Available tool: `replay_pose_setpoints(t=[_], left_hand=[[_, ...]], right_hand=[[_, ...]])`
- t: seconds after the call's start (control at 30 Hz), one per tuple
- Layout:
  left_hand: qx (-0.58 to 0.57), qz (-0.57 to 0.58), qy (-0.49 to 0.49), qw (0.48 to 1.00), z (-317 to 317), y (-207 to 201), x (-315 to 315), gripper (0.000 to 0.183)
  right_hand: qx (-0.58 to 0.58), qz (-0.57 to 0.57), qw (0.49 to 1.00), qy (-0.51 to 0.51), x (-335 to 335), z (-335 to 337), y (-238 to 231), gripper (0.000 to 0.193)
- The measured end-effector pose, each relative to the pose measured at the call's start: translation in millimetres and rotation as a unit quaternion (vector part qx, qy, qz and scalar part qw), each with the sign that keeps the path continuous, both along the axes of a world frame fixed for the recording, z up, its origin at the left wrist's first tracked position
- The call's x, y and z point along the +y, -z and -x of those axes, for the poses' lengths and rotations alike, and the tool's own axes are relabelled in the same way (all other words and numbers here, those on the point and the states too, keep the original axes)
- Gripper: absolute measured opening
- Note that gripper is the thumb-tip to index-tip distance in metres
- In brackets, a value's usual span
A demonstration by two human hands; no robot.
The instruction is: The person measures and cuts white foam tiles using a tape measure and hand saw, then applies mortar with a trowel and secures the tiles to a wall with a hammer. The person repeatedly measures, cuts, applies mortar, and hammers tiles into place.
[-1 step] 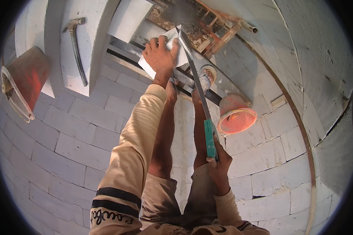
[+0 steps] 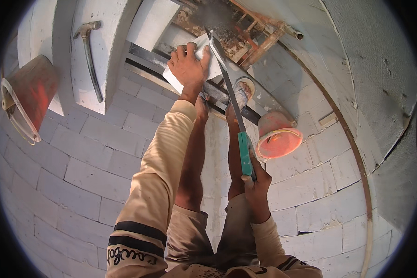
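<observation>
My left hand (image 2: 188, 69) presses on a white lightweight concrete block (image 2: 173, 81), its fingers bent over the top and its thumb near the right edge. My right hand (image 2: 258, 185) is wrapped round the green handle of a hand saw (image 2: 235, 99). The long dark blade slants up and left to the block's right side, its tip showing past the far end. How deep the blade sits in the block I cannot tell. My feet stand close to the block, the right one (image 2: 243, 91) beside the blade.
A claw hammer (image 2: 89, 55) lies on a pale block slab (image 2: 105, 34) at left. One reddish bucket (image 2: 37, 85) is at far left, another (image 2: 278, 134) right of the saw. Dark metal rails (image 2: 148, 58) run under the block. A rusty frame (image 2: 264, 48) stands beyond; a hose (image 2: 345, 125) curves at right.
The saw and my right hand have slid a little away from me, up and slightly left along the blade's line. My left hand and the block stay nearly in place.
</observation>
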State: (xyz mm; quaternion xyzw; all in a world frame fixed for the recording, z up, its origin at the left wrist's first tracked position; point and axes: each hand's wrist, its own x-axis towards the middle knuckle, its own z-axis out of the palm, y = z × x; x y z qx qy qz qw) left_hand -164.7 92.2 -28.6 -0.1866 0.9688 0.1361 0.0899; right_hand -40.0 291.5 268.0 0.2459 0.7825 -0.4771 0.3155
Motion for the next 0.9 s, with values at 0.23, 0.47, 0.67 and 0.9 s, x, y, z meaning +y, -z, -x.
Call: replay_pose_setpoints(t=[0.23, 0.47, 0.67, 0.9], left_hand=[[0.002, -0.025, -0.009, 1.000, 5.6, 2.7, -0.3, 0.043], [0.027, -0.021, -0.002, 0.999, 0.1, 5.3, 0.1, 0.046], [-0.043, -0.035, -0.023, 0.998, 7.8, 2.1, 0.0, 0.048], [-0.015, -0.025, -0.007, 1.000, 5.5, 3.4, -0.8, 0.046]], right_hand=[[0.017, 0.022, 0.999, -0.025, -25.6, 47.1, 156.9, 0.064], [-0.036, 0.000, 0.999, -0.005, 10.7, -16.2, -3.6, 0.080], [0.132, -0.037, 0.987, -0.083, -33.3, 62.6, 176.5, 0.064], [0.097, -0.005, 0.995, -0.012, 4.2, -6.9, 30.1, 0.077]])
